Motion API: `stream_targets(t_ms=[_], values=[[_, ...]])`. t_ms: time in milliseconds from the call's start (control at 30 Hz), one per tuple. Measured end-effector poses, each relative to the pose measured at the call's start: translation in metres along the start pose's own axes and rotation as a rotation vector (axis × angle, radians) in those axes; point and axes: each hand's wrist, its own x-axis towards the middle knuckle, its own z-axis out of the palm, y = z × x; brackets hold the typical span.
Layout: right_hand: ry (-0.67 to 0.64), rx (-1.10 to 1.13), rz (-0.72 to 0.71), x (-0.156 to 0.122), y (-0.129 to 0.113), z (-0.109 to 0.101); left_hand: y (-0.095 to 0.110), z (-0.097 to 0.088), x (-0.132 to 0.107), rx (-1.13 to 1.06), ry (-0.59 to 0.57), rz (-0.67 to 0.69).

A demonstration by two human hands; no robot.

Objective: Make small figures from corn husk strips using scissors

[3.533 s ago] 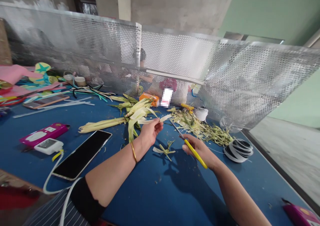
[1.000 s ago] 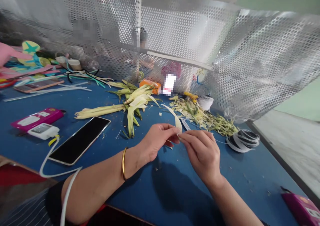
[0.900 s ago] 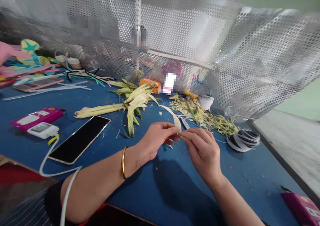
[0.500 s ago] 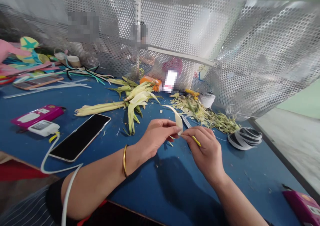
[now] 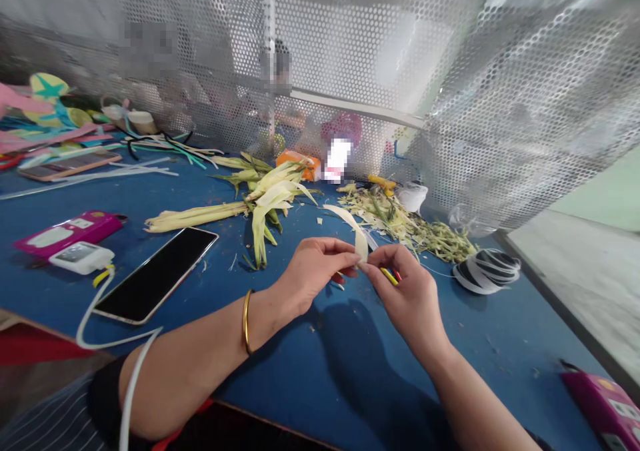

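So, a pale strip (image 5: 361, 243) is being held up over the blue table (image 5: 280, 364), right about mid-table, with its lower end pinched by both hands at once. On the left hand (image 5: 317, 274), thumb and forefinger are closed together on it, and the other fingers are curled loosely underneath. On the right hand (image 5: 407, 298), the strip is nipped between thumb and fingertip, just beside the left one's grip. The free end is curved up and away, toward the back. A tool (image 5: 389, 276) with a yellow handle can be made out by the right hand, partly covered by it; whether it's gripped or just lying there can't be told. A bracelet (image 5: 247, 321) is worn on the left wrist. Some husks (image 5: 267, 201) are heaped behind the left hand, in front of an orange pack (image 5: 300, 164), and a load of shreds (image 5: 385, 218) is spread behind the right one, near a black-and-white coil (image 5: 485, 271). Over on the left, a dark phone (image 5: 160, 274) is laid flat near a purple box (image 5: 70, 231). The back is closed off by a perforated screen (image 5: 345, 51).
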Motion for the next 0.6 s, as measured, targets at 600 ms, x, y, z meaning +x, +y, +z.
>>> stream_targets(t_ms=[600], values=[[-0.097,0.62,0.397,0.0054,-0.0027,0.0049,-0.0035,-0.0052,0.0049,0.035,-0.094,-0.012]])
